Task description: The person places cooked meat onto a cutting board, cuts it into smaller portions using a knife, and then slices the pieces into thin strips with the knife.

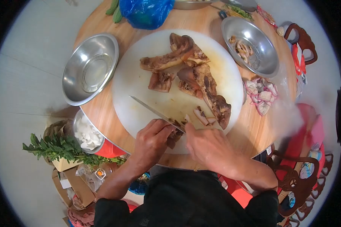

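My right hand is closed around the handle of a knife, whose blade points up and left across the white round cutting board. Beside the blade, my left hand grips a piece of cooked meat near the board's front edge. The blade lies against that piece, partly hidden by my fingers. A few cut slices lie just beyond my right hand. Larger brown slabs of meat spread over the board's middle and right, with a smaller chunk to their left.
A metal bowl stands at the table's left edge; another bowl at the right holds sliced meat. Nearby are a checked cloth, a blue plastic bag and green vegetables. Below left sit a bowl of white chunks and leafy greens.
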The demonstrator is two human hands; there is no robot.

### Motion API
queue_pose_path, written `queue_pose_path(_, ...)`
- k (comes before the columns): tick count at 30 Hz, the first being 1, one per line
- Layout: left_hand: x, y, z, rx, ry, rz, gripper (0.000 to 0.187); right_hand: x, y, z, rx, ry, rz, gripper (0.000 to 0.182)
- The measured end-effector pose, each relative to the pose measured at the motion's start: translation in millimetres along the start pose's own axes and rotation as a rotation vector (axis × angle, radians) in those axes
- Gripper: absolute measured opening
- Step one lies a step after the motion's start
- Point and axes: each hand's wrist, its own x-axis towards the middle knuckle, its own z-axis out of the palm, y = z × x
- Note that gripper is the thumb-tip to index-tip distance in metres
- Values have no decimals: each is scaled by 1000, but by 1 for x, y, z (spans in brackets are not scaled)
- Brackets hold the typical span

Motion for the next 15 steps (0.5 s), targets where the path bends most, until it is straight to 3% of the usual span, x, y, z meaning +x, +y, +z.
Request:
queue_pose_path(2, 0, 1, 1, 21, 23, -7, 33, -23, 1, -12, -3, -188, 84, 38)
queue_pose_path(5, -1, -1, 3, -92, 25, -36, 33, -52, -6, -26, -31, -269, 153, 43)
queue_pose_path(9, 1, 1, 3, -66, 36, 9, 33, -48, -12, -21, -55, -292, 202, 45)
queue_pose_path(12, 1, 0, 3, -50, 28, 9, 33, -24, -16, -9, -46, -79, 47, 35)
queue_pose_path(15, -2, 2, 4, -23, 35, 2, 32, -25, -18, -7, -72, -163, 172, 27)
